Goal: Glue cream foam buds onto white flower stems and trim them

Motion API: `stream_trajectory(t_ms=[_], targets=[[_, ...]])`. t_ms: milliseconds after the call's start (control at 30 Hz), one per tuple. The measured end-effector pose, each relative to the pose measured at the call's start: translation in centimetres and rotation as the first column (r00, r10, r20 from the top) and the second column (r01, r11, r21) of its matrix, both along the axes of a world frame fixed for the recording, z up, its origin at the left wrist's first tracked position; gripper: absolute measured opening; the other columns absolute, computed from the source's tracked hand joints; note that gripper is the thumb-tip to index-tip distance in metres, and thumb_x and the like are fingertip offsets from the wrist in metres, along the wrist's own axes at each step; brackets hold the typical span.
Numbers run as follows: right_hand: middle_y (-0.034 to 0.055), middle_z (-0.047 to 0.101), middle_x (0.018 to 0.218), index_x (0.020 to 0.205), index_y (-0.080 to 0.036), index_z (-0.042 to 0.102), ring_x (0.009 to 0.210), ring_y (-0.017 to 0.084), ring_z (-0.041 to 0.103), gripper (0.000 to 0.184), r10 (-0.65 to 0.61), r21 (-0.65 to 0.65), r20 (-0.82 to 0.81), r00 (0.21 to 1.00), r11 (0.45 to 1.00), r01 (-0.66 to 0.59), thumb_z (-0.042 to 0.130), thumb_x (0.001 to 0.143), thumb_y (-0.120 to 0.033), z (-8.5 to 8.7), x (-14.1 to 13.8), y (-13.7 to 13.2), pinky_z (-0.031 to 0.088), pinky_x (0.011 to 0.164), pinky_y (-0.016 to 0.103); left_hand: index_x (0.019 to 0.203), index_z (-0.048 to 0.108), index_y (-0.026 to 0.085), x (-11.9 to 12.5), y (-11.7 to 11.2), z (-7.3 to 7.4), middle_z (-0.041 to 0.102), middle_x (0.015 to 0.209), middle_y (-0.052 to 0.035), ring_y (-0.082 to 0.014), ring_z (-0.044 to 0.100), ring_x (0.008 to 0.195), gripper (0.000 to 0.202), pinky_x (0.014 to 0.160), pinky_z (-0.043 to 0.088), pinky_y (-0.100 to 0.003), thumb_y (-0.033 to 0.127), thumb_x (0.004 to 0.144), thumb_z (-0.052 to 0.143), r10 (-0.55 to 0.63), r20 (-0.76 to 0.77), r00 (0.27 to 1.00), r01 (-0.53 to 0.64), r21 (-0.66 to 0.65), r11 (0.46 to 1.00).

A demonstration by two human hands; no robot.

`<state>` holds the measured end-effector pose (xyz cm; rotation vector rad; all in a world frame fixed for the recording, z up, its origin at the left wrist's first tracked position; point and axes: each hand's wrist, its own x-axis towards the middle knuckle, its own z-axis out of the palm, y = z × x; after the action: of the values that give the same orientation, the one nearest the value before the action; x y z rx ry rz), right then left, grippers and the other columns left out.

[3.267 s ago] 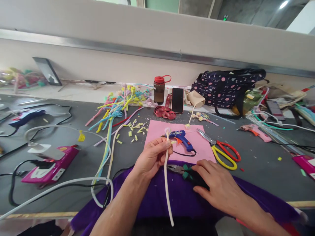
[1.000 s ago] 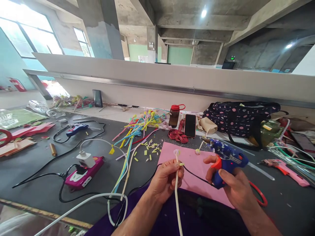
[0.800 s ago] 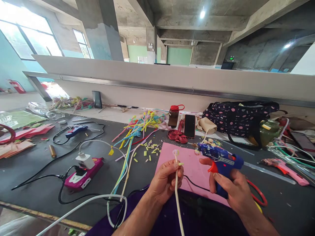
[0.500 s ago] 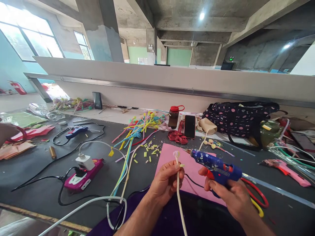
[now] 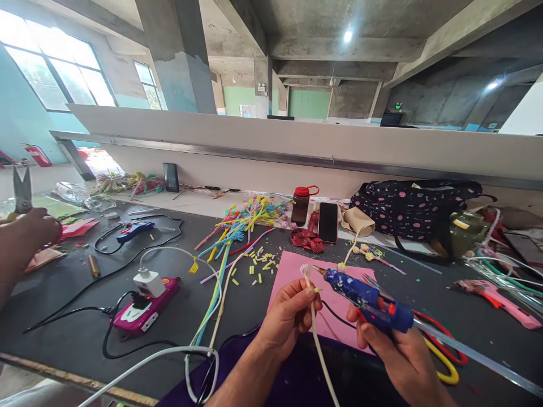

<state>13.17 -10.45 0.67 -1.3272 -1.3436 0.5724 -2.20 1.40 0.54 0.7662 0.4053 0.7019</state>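
Observation:
My left hand [image 5: 292, 311] is closed, pinching a cream cord [image 5: 321, 353] just below its top. A small pale lilac bud [image 5: 305, 270] tops the cord, and a little yellow-green piece [image 5: 317, 289] shows at my fingertips. My right hand [image 5: 392, 345] is wrapped round the handle of a blue hot glue gun [image 5: 365, 297], with a clear glue stick [image 5: 475, 353] coming out of its back. The gun's nozzle points left, close beside the bud; whether they touch I cannot tell. Beneath both hands lies a pink sheet [image 5: 292, 265].
Yellow-green snippets [image 5: 261, 263] and a bundle of coloured cords [image 5: 241, 223] lie beyond my left hand. A purple power strip [image 5: 146, 311] with cables is at left. Scissors [image 5: 445, 362] lie near my right wrist. Another person's hand [image 5: 29, 229] holds pliers-like cutters [image 5: 22, 192].
The glue gun's nozzle has come down and left, nearer the bud. At far left the other person's hand has risen, with the cutters now in view. My view has shifted slightly.

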Motion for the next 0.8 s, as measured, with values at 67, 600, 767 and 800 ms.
stream_trajectory(t_ms=[67,600,767,800], targets=[[0.0059,0.063,0.088,0.107,-0.023,0.059,0.059,0.016,0.054,0.028,-0.013,0.002,-0.007,1.000,1.000,0.013,0.052,0.085,-0.039,0.02,-0.17,0.07,0.049,0.056,0.026,0.070,0.053,0.014,0.01,0.02,0.01,0.059,0.057,0.0020,0.0000,0.036,0.034,0.020,0.033,0.018,-0.013,0.028,0.071,0.068,0.002,-0.007,1.000,-0.002,-0.003,1.000],[0.0033,0.060,0.066,0.093,-0.022,0.067,0.055,0.016,0.052,0.027,-0.066,0.001,0.010,0.998,0.998,0.066,0.054,0.083,-0.044,0.40,-0.76,0.08,0.047,0.052,0.026,0.072,0.053,0.014,0.00,0.08,-0.20,0.059,0.058,0.0019,-0.0004,0.037,0.033,0.020,0.032,0.018,-0.014,0.029,0.072,0.068,-0.014,-0.009,1.000,0.014,0.016,1.000],[0.0023,0.056,0.058,0.089,-0.023,0.068,0.051,0.017,0.051,0.023,-0.082,0.008,0.039,0.996,0.997,0.082,0.056,0.082,-0.042,0.63,-0.65,0.03,0.046,0.049,0.027,0.072,0.054,0.014,0.05,0.09,-0.23,0.058,0.057,0.0020,-0.0001,0.035,0.033,0.020,0.032,0.017,-0.014,0.029,0.072,0.067,-0.003,-0.021,1.000,0.003,0.009,1.000],[0.0022,0.056,0.057,0.089,-0.024,0.068,0.050,0.017,0.050,0.023,-0.084,0.011,0.043,0.996,0.996,0.083,0.056,0.082,-0.042,0.68,-0.67,0.03,0.046,0.049,0.027,0.072,0.054,0.014,0.06,0.10,-0.22,0.058,0.057,0.0020,-0.0001,0.035,0.033,0.020,0.032,0.017,-0.014,0.029,0.072,0.067,-0.002,-0.023,1.000,0.002,0.008,1.000]])
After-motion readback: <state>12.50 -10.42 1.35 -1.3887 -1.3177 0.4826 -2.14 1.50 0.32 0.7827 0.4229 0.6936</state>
